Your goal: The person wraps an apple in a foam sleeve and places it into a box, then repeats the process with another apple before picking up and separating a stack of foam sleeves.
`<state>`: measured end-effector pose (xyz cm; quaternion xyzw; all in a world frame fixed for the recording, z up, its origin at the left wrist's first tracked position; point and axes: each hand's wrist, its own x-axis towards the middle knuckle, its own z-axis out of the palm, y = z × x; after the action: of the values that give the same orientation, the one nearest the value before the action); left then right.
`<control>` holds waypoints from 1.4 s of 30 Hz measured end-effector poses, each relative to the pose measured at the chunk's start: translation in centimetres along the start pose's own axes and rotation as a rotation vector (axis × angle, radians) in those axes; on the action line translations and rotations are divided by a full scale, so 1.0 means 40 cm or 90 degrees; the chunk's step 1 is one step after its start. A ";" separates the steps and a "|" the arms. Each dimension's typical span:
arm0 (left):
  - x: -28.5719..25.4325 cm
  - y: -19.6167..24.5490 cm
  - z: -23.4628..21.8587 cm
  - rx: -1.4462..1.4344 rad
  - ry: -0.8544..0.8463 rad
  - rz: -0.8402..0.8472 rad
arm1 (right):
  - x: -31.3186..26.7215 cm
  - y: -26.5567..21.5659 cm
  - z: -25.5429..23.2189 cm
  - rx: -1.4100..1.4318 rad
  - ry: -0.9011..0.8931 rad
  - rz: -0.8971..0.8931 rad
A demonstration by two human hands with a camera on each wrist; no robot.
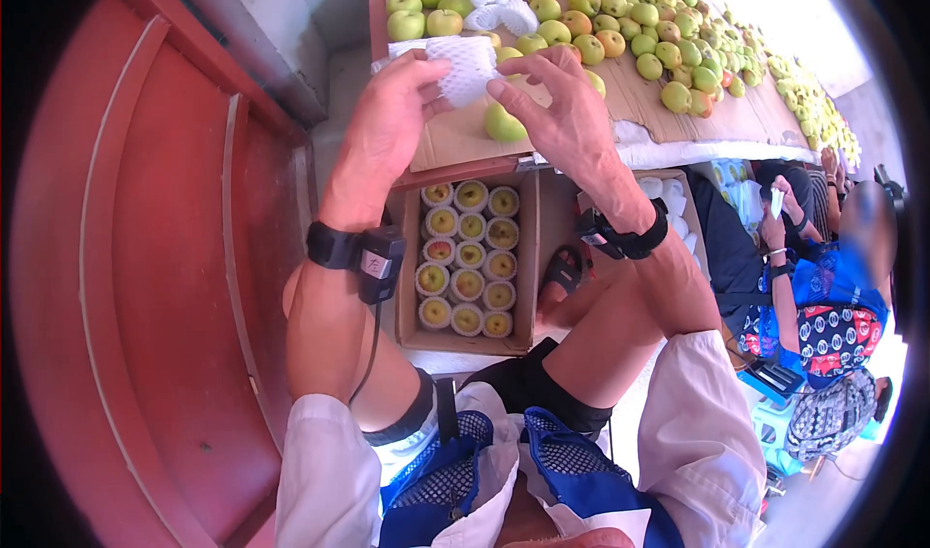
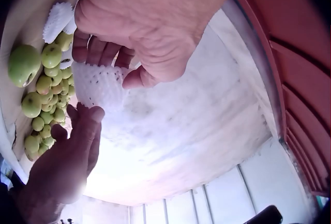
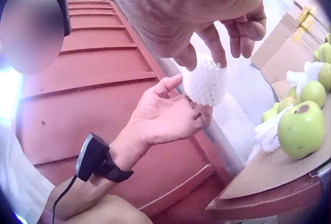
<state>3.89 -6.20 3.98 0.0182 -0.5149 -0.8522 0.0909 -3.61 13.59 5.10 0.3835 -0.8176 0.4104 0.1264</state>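
Observation:
My left hand (image 1: 395, 102) holds a white foam net sleeve (image 1: 463, 68) over the near edge of the table, its thumb and fingers around one end. The right hand (image 1: 560, 107) is at the sleeve's other end, thumb and forefinger spread apart with their tips right at the rim. In the right wrist view the sleeve (image 3: 205, 84) looks rounded; I cannot tell whether it has an apple in it. A green apple (image 1: 504, 122) lies on the cardboard just under the hands. More foam sleeves (image 1: 499, 10) lie behind, beside several green apples (image 1: 407, 25).
A cardboard box (image 1: 528, 286) of sleeved apples stands on the floor below the table. Loose apples (image 1: 668, 54) are heaped across the cardboard tabletop (image 1: 756, 126). A red panelled door (image 1: 165, 257) is at left. Another person (image 1: 823, 277) sits at right, near a second box (image 1: 688, 199).

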 end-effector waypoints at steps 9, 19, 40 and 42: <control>-0.002 -0.027 0.020 0.091 0.001 0.013 | 0.005 0.025 0.019 0.214 0.016 0.071; -0.007 -0.019 0.034 0.063 0.070 0.046 | 0.019 0.080 -0.030 0.538 0.010 0.248; -0.008 -0.042 0.028 -0.082 -0.084 -0.018 | 0.010 0.049 -0.019 0.775 -0.104 0.408; -0.006 -0.044 0.032 -0.114 -0.089 -0.014 | 0.005 0.041 -0.018 0.767 -0.103 0.420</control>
<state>3.72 -4.27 3.02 -0.0441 -0.4416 -0.8949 0.0467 -5.02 14.66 4.72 0.1477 -0.5275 0.7804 -0.3015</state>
